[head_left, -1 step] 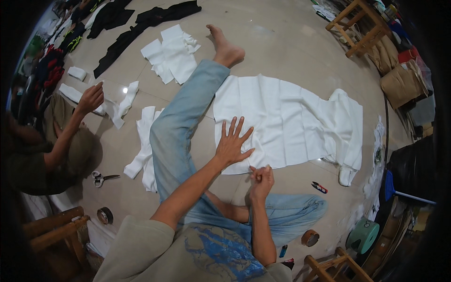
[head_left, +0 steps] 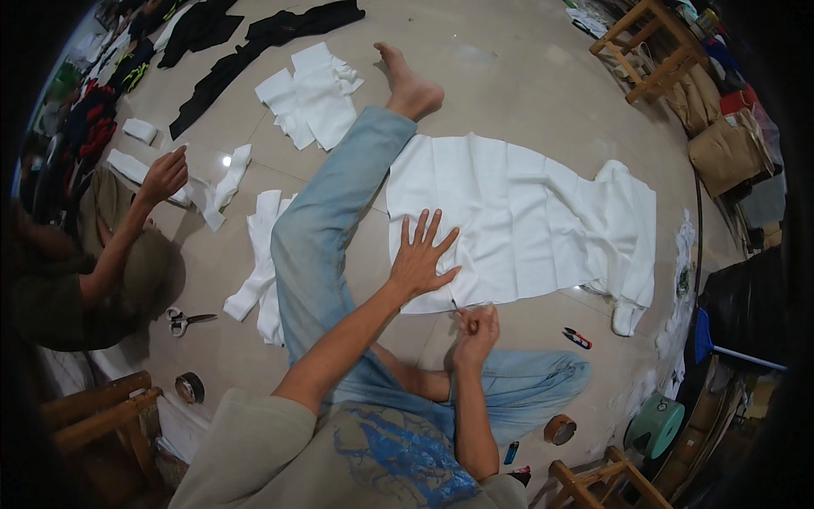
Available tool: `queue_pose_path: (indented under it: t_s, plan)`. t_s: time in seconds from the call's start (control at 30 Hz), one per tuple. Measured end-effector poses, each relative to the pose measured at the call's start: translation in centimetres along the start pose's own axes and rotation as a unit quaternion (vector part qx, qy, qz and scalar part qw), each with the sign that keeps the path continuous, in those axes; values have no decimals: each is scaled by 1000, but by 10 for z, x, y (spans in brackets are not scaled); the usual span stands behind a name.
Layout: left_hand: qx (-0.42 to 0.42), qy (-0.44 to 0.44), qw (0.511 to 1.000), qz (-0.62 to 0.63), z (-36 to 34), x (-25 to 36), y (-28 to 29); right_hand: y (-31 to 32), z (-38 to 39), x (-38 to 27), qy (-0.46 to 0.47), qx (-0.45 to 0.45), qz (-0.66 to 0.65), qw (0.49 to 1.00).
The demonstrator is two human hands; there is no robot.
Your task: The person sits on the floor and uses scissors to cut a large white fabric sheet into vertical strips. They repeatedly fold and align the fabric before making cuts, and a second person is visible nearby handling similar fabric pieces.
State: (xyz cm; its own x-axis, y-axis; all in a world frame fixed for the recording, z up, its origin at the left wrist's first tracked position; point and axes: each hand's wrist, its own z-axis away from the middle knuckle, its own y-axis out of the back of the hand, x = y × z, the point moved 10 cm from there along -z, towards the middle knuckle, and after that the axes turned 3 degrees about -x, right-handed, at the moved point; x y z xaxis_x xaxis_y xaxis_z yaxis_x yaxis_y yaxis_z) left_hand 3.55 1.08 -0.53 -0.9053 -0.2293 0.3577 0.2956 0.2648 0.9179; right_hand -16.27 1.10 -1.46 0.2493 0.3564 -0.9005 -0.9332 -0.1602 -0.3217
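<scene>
Right hand (head_left: 477, 337) edged back; white cloth (head_left: 526, 220) stretches lengthwise rightward.

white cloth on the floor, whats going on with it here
The person's left hand lies flat, fingers spread, on a large white cloth laid out on the tiled floor. The right hand is at its near edge, apparently pinching a thin dark item too small to make out. Snips lie apart to the right. At the left, a co-worker's hand is raised near some white strips.
</scene>
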Motion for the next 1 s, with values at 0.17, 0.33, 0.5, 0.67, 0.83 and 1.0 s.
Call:
queue_pose_path:
  t_s: [0.17,0.33,0.5,0.67,0.83,1.0]
  plan:
    - [3,5,1000,-10,3,-4,-5,54,63,-38,-34,30,138,989]
    - [-1,4,1000,-23,4,-4,-7,-16,46,-49,178,-52,507,842]
    - [3,-2,1000,-31,1,2,-4,-40,15,-37,197,-146,568,785]
    - [-4,3,999,-34,3,-1,-6,-29,2,-32,-15,-138,433,891]
    - [-3,1,1000,-12,3,1,-5,-43,8,-43,145,-117,569,801]
    - [0,2,1000,-19,5,0,-5,-58,17,-42,178,-165,549,800]
